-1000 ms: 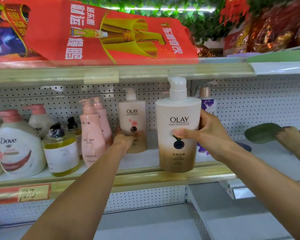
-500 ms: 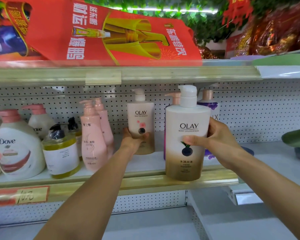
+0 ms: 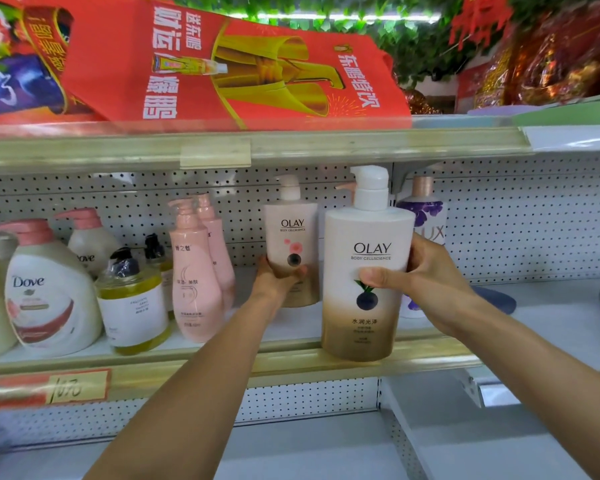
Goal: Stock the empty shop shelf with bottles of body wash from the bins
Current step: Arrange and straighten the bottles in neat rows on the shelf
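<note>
My right hand [image 3: 418, 284] grips a large white-and-gold Olay pump bottle [image 3: 366, 271] with a dark berry on its label, held upright at the front lip of the shelf [image 3: 291, 362]. Farther back, my left hand [image 3: 274, 284] grips the lower part of a smaller Olay bottle [image 3: 291, 233] with a pink flower, standing on the shelf board. A purple Lux bottle [image 3: 425, 216] stands behind my right hand, partly hidden.
Left on the same shelf stand two pink bottles [image 3: 194, 271], yellow-liquid bottles [image 3: 132, 299] and Dove bottles [image 3: 45, 292]. A red bag [image 3: 222, 64] lies on the shelf above. The shelf board to the right holds a dark flat object [image 3: 496, 299]. A price tag [image 3: 73, 388] sits lower left.
Both bottles sit a little farther right in view and the big Olay bottle now reaches the shelf lip. Another person's hand with a green object at the right has gone from view.
</note>
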`<state>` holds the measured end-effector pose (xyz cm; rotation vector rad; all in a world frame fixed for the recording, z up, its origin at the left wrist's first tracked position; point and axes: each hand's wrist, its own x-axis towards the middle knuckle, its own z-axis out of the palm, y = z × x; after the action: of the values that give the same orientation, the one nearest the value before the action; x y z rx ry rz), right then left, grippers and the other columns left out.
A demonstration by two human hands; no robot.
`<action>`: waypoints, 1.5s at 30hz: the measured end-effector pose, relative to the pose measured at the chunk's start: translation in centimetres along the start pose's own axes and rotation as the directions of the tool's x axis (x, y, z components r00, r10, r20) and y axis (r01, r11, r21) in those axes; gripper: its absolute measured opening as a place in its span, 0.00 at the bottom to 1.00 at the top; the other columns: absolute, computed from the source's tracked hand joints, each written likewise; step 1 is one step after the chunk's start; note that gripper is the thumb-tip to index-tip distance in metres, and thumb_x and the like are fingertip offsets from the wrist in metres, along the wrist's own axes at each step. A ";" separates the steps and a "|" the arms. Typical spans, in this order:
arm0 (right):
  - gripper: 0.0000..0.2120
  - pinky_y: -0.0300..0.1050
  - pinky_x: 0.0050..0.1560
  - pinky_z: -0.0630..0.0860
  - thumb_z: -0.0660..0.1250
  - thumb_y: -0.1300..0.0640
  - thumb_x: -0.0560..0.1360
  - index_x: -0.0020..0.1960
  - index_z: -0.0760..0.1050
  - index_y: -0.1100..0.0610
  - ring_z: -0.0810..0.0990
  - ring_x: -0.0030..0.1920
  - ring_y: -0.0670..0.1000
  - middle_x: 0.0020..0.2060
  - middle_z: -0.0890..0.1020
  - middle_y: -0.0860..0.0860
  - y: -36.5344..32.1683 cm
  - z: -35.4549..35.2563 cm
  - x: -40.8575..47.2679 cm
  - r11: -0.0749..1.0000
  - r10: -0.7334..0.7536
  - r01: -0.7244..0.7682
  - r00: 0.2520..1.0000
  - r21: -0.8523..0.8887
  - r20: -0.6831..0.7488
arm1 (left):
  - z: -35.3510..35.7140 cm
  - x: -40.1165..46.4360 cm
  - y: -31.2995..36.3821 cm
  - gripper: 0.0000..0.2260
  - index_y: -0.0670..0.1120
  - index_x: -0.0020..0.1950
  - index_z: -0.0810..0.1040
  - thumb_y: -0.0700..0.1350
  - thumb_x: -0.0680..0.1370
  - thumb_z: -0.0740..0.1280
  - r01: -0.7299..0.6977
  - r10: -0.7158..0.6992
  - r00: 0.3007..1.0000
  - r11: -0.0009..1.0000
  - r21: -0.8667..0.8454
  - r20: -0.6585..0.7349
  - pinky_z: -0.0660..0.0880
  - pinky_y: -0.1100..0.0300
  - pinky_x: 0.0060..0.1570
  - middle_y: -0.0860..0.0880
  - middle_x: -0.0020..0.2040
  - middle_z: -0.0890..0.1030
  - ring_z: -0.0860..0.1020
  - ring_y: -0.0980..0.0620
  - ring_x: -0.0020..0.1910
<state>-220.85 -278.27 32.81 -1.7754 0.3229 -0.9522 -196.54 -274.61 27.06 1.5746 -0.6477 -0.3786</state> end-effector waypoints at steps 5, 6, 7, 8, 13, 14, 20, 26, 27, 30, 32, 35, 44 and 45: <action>0.26 0.50 0.51 0.81 0.79 0.65 0.62 0.56 0.76 0.53 0.84 0.51 0.49 0.49 0.86 0.49 0.8 2.6 0.5 0.998 -0.069 0.069 0.998 0.013 0.004 | -2.3 -2.7 0.7 0.27 0.50 0.78 0.57 0.57 0.82 0.57 -0.076 0.077 0.997 0.995 0.063 -0.021 0.62 0.53 0.70 0.45 0.73 0.69 0.67 0.44 0.72; 0.27 0.49 0.51 0.81 0.79 0.65 0.61 0.57 0.75 0.52 0.84 0.51 0.49 0.49 0.85 0.49 1.0 3.3 0.7 0.996 -0.085 0.085 0.996 0.017 -0.003 | -2.8 -2.9 0.6 0.25 0.51 0.79 0.56 0.55 0.83 0.54 -0.099 0.101 0.995 0.992 0.074 -0.017 0.59 0.54 0.70 0.47 0.75 0.66 0.64 0.46 0.74; 0.28 0.49 0.50 0.81 0.80 0.65 0.61 0.57 0.75 0.51 0.84 0.51 0.49 0.49 0.85 0.49 1.2 3.8 0.9 0.995 -0.098 0.098 0.995 0.023 -0.009 | -3.4 -3.3 0.6 0.23 0.52 0.79 0.57 0.56 0.84 0.52 -0.109 0.110 0.994 0.991 0.083 -0.006 0.58 0.54 0.71 0.49 0.76 0.64 0.62 0.48 0.75; 0.29 0.48 0.50 0.81 0.80 0.65 0.61 0.57 0.74 0.50 0.84 0.52 0.49 0.50 0.85 0.48 1.3 4.4 1.2 0.994 -0.107 0.107 0.994 0.026 -0.006 | -3.8 -3.7 0.6 0.23 0.53 0.78 0.58 0.57 0.84 0.51 -0.117 0.117 0.993 0.989 0.092 0.003 0.56 0.53 0.72 0.50 0.77 0.64 0.62 0.48 0.75; 0.26 0.47 0.50 0.81 0.79 0.66 0.62 0.56 0.75 0.51 0.84 0.51 0.48 0.49 0.85 0.49 2.3 6.4 3.1 0.997 -0.073 0.071 0.997 0.033 0.038 | -4.3 -5.2 0.5 0.19 0.62 0.60 0.77 0.64 0.79 0.50 -0.105 0.102 0.991 0.994 0.034 0.087 0.69 0.45 0.68 0.56 0.61 0.80 0.76 0.52 0.61; 0.25 0.46 0.50 0.81 0.79 0.66 0.63 0.56 0.75 0.52 0.84 0.50 0.47 0.49 0.85 0.49 2.4 6.7 3.4 0.998 -0.058 0.057 0.997 0.025 0.047 | -4.2 -5.5 0.4 0.20 0.61 0.56 0.79 0.64 0.80 0.49 -0.084 0.084 0.993 0.996 -0.001 0.078 0.71 0.45 0.65 0.55 0.57 0.82 0.77 0.51 0.58; 0.23 0.51 0.55 0.80 0.78 0.63 0.66 0.59 0.75 0.57 0.84 0.51 0.50 0.51 0.85 0.51 3.2 7.2 6.3 0.998 0.058 -0.056 0.989 -0.023 0.137 | -3.9 -7.3 0.0 0.29 0.58 0.62 0.76 0.72 0.75 0.47 0.009 -0.001 0.994 0.997 -0.075 0.109 0.71 0.45 0.66 0.52 0.61 0.81 0.76 0.50 0.61; 0.30 0.46 0.55 0.78 0.78 0.57 0.66 0.63 0.67 0.57 0.80 0.53 0.46 0.54 0.80 0.47 3.2 7.9 5.4 0.975 0.059 -0.050 0.998 -0.218 0.034 | -4.5 -7.8 -1.3 0.26 0.52 0.65 0.69 0.43 0.72 0.76 -0.189 0.171 0.951 0.981 0.046 0.259 0.78 0.63 0.49 0.50 0.59 0.81 0.80 0.59 0.54; 0.32 0.45 0.56 0.77 0.78 0.57 0.66 0.64 0.65 0.55 0.78 0.54 0.46 0.55 0.77 0.45 3.6 8.1 4.4 0.948 0.027 -0.026 1.000 -0.318 -0.001 | -4.6 -7.6 -1.6 0.29 0.50 0.65 0.68 0.40 0.70 0.78 -0.211 0.184 0.946 0.975 0.075 0.267 0.78 0.64 0.50 0.50 0.60 0.80 0.80 0.59 0.54; 0.34 0.46 0.59 0.76 0.77 0.55 0.68 0.68 0.63 0.54 0.77 0.57 0.47 0.57 0.76 0.44 6.0 8.2 1.6 0.861 -0.009 -0.003 1.000 -0.508 -0.022 | -5.0 -7.5 -1.6 0.34 0.50 0.67 0.67 0.37 0.67 0.79 -0.258 0.218 0.944 0.955 0.143 0.247 0.73 0.76 0.45 0.55 0.58 0.78 0.76 0.70 0.50; 0.31 0.48 0.57 0.78 0.76 0.51 0.69 0.67 0.67 0.56 0.79 0.55 0.49 0.56 0.80 0.49 7.4 8.0 0.9 0.822 0.022 -0.046 0.999 -0.568 -0.049 | -5.1 -7.2 -1.8 0.37 0.51 0.68 0.66 0.39 0.65 0.80 -0.282 0.237 0.944 0.941 0.188 0.231 0.72 0.78 0.44 0.58 0.58 0.78 0.75 0.72 0.51; 0.25 0.49 0.53 0.78 0.74 0.50 0.70 0.63 0.71 0.57 0.80 0.52 0.52 0.53 0.82 0.52 7.9 8.1 1.3 0.792 0.029 -0.062 0.998 -0.608 -0.064 | -4.8 -6.8 -2.1 0.39 0.50 0.70 0.66 0.40 0.64 0.81 -0.285 0.243 0.948 0.936 0.209 0.205 0.74 0.71 0.50 0.56 0.59 0.79 0.77 0.65 0.56; 0.23 0.44 0.46 0.73 0.71 0.49 0.73 0.63 0.69 0.58 0.79 0.49 0.53 0.52 0.80 0.53 8.4 8.6 2.1 0.754 0.018 -0.085 0.994 -0.651 -0.108 | -4.0 -6.0 -2.2 0.41 0.52 0.67 0.67 0.53 0.57 0.80 -0.230 0.198 0.969 0.943 0.239 0.148 0.77 0.51 0.61 0.54 0.59 0.79 0.79 0.56 0.58; 0.23 0.44 0.45 0.71 0.71 0.49 0.74 0.63 0.69 0.58 0.78 0.47 0.52 0.52 0.80 0.53 8.4 8.6 2.2 0.749 0.020 -0.086 0.994 -0.657 -0.108 | -4.0 -6.0 -2.3 0.42 0.52 0.67 0.67 0.56 0.56 0.79 -0.225 0.194 0.970 0.945 0.238 0.147 0.77 0.50 0.61 0.54 0.60 0.79 0.79 0.55 0.58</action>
<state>-211.33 -277.35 25.21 -2.3497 0.8574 -0.9451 -198.47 -267.79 24.47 1.7126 -0.9813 -0.2396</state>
